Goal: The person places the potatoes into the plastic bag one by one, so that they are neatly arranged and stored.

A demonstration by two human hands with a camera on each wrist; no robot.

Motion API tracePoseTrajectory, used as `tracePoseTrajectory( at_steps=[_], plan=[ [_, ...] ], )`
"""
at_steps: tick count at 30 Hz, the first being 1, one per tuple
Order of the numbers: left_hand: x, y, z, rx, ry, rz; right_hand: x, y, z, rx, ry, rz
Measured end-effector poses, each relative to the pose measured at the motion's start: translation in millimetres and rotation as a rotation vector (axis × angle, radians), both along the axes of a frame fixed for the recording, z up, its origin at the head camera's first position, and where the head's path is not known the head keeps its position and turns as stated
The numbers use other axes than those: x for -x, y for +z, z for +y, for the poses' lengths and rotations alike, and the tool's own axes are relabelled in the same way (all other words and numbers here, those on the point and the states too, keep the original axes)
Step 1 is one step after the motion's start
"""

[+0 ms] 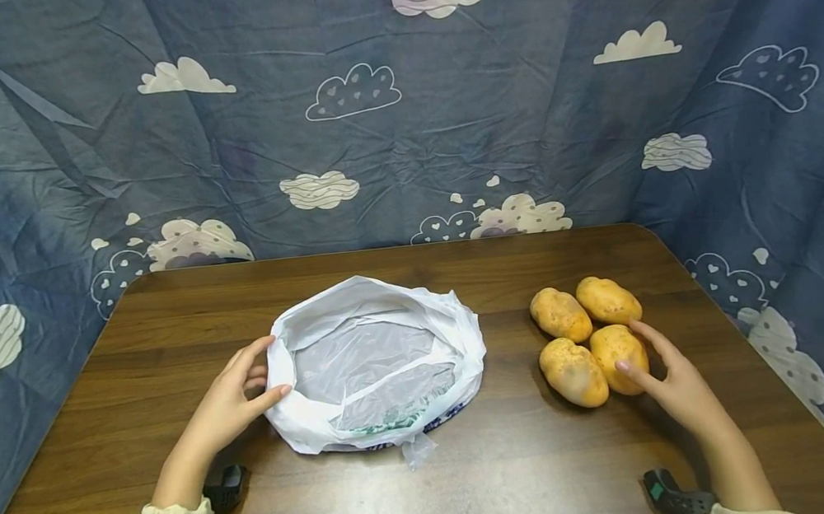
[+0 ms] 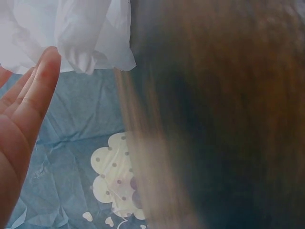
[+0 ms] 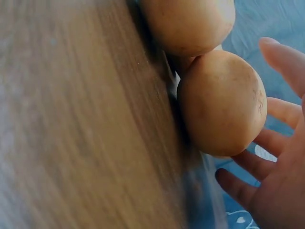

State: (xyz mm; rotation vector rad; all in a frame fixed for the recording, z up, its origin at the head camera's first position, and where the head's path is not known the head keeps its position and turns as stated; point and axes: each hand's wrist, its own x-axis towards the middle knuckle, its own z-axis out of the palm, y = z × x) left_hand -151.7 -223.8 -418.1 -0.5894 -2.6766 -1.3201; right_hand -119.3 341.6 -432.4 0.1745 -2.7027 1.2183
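Observation:
A white plastic bag [image 1: 373, 360] stands on the table with its mouth spread wide; green print shows through near its front. At the bag's left side is my left hand [image 1: 235, 394], its fingers fairly straight and the fingertips touching the plastic. Several potatoes lie in a cluster to the right. My right hand [image 1: 682, 392] is around the near right potato [image 1: 620, 359], fingers spread at its far side. In the right wrist view the thumb stands off that potato [image 3: 224, 105], so no firm grip shows.
Beside it lie the near left potato [image 1: 574, 372], the back left potato [image 1: 561, 315] and the back right potato [image 1: 608, 300]. All rest on a brown wooden table [image 1: 523, 478]. A blue cloud-patterned curtain [image 1: 372, 153] hangs behind and at both sides.

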Motion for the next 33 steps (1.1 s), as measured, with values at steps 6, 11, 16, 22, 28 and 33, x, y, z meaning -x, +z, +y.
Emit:
tracePoseTrajectory(
  at_steps=[6,11,16,22,28,33],
  plan=[
    [-0.6,1.0,0.5,-0.006,-0.012,0.015,-0.9,-5.3,4.4,0.104,0.015,-0.087],
    [-1.4,1.9,1.2,-0.004,-0.015,0.022,-1.2,-8.1,5.5,0.132,0.012,-0.118],
    [-1.5,2.4,1.4,-0.005,-0.013,0.027,-0.6,-9.5,4.8,0.08,-0.017,-0.097],
    [-1.5,2.0,1.3,-0.01,-0.016,0.028,-1.0,-10.5,4.4,0.038,-0.036,-0.066],
    [-1.3,1.5,1.0,-0.017,-0.017,0.03,-2.3,-9.3,3.5,0.047,-0.037,-0.027],
    [-1.3,1.5,1.0,-0.016,-0.016,0.031,-2.3,-7.8,3.2,0.055,-0.059,-0.009]
  ],
)
